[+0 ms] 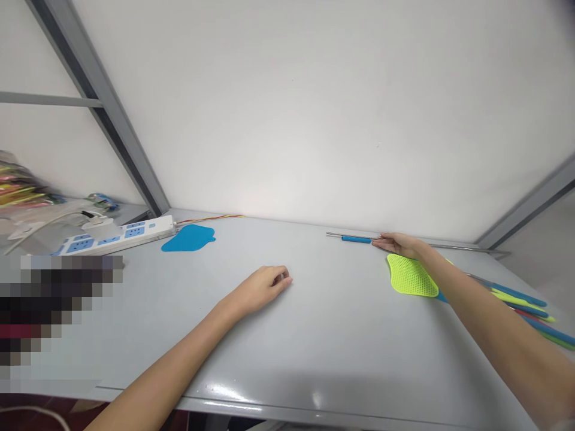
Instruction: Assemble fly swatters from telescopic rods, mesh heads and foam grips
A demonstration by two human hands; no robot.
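A white wall (291,120) stands behind the gray table (314,341). A gray post (121,131) is near the back left corner, another post (532,206) near the back right. Light shines on the front edge.

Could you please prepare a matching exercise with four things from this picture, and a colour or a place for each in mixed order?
1. power strip
2. leaf-shaped piece
3. perforated piece
4. right hand

a. yellow-green
b. at the thin metal rods near the wall
c. white with light-blue sockets
d. plain blue

Pairs: 1-c, 2-d, 3-a, 4-b
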